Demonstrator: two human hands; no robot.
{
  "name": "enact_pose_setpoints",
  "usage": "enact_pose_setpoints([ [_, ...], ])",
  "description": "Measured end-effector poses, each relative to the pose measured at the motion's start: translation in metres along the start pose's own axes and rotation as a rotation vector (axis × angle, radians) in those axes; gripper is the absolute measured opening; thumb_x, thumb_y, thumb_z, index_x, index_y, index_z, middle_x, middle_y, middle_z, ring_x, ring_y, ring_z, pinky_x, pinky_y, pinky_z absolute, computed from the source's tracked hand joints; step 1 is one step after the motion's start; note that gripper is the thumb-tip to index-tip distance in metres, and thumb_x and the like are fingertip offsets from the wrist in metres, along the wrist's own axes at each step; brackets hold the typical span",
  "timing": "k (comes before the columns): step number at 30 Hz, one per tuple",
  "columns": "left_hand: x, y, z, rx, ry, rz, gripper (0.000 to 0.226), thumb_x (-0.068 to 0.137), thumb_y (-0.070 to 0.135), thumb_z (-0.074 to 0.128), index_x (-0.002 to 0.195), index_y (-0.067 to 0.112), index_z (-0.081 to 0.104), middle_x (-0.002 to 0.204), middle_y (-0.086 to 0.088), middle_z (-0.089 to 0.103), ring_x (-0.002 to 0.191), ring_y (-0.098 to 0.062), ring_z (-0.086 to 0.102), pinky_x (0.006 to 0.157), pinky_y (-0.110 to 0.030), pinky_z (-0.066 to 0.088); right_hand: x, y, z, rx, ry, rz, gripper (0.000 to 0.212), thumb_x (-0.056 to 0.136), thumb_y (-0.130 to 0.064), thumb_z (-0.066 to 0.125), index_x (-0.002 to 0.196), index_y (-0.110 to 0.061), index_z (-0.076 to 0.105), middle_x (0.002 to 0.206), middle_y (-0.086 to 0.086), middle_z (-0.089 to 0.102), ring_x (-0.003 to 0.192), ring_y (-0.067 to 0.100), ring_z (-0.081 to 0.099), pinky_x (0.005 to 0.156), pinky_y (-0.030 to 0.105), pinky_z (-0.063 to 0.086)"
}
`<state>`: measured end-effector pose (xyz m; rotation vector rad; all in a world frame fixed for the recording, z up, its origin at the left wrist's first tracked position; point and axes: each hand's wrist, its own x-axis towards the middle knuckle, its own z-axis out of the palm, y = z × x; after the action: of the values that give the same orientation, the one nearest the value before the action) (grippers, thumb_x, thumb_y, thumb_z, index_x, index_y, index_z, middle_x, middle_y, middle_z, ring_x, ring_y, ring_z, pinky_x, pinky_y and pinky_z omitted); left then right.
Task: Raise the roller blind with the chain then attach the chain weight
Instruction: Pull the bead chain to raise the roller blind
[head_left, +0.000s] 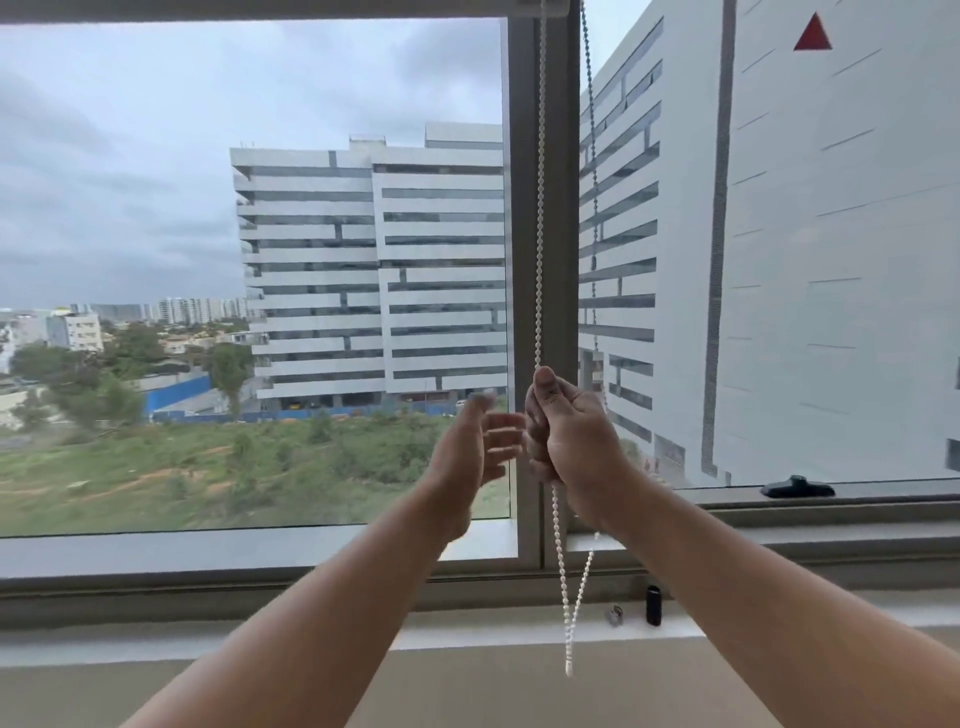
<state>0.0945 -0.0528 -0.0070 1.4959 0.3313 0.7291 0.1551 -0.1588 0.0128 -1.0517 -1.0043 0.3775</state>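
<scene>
A white bead chain (540, 208) hangs down in front of the grey window mullion (558, 156). My right hand (566, 431) is closed around it at mid height. Below the fist the chain loop (569, 608) dangles to just under the sill. My left hand (472, 452) is beside the right one, fingers spread and blurred, holding nothing. The roller blind's bottom bar (260, 10) shows only as a strip along the top edge of the window. A small black cylinder (653, 605), possibly the chain weight, stands on the sill (519, 631) near a small metal piece (614, 616).
A second, darker chain (592, 156) hangs behind the glass or on the right pane. A black window handle (797, 487) lies on the right frame. Office blocks and green ground show outside.
</scene>
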Motion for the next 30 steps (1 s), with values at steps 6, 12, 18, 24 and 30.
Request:
enact_pose_setpoints([
  [6, 0.001, 0.090, 0.036, -0.345, -0.173, 0.212, 0.051, 0.104, 0.044, 0.029, 0.087, 0.008, 0.061, 0.062, -0.005, 0.061, 0.052, -0.017, 0.060, 0.053, -0.029, 0.044, 0.003, 0.003, 0.007, -0.009, -0.006, -0.018, 0.047, 0.101, -0.039, 0.037, 0.059, -0.019, 0.040, 0.048, -0.002, 0.033, 0.041, 0.013, 0.020, 0.041, 0.027, 0.014],
  [12, 0.002, 0.081, 0.044, -0.390, -0.172, 0.264, 0.040, 0.102, 0.038, 0.045, 0.069, 0.017, 0.048, 0.038, 0.010, 0.028, 0.029, -0.005, 0.019, 0.034, -0.016, 0.016, -0.001, 0.010, 0.001, -0.055, -0.019, -0.031, 0.043, 0.101, -0.035, 0.039, 0.061, -0.019, 0.040, 0.052, 0.001, 0.029, 0.041, 0.011, 0.020, 0.043, 0.031, 0.012],
  [18, 0.003, 0.001, 0.026, -0.268, -0.077, 0.085, 0.040, 0.101, 0.037, 0.048, 0.067, 0.016, 0.048, 0.036, 0.008, 0.028, 0.025, -0.006, 0.018, 0.032, -0.014, 0.015, -0.037, 0.058, -0.003, -0.252, -0.067, 0.326, 0.044, 0.100, -0.034, 0.039, 0.059, -0.020, 0.039, 0.044, -0.003, 0.032, 0.033, 0.009, 0.024, 0.036, 0.020, 0.018],
  [24, -0.021, -0.084, 0.025, 0.027, 0.077, -0.142, 0.045, 0.101, 0.035, 0.049, 0.062, 0.013, 0.047, 0.035, 0.002, 0.028, 0.024, -0.008, 0.018, 0.032, -0.014, 0.017, -0.082, 0.109, -0.020, -0.466, -0.182, 0.615, 0.040, 0.097, -0.033, 0.038, 0.058, -0.022, 0.042, 0.047, -0.004, 0.038, 0.030, 0.007, 0.028, 0.037, 0.020, 0.019],
  [30, -0.029, -0.080, 0.030, 0.087, 0.093, -0.141, 0.047, 0.101, 0.033, 0.050, 0.058, 0.014, 0.048, 0.035, 0.006, 0.033, 0.028, -0.007, 0.024, 0.034, -0.018, 0.021, -0.055, 0.071, -0.033, -0.487, -0.262, 0.764, 0.011, 0.079, -0.013, 0.055, 0.070, -0.015, 0.062, 0.070, 0.006, 0.063, 0.063, 0.018, 0.058, 0.049, 0.022, 0.030],
])
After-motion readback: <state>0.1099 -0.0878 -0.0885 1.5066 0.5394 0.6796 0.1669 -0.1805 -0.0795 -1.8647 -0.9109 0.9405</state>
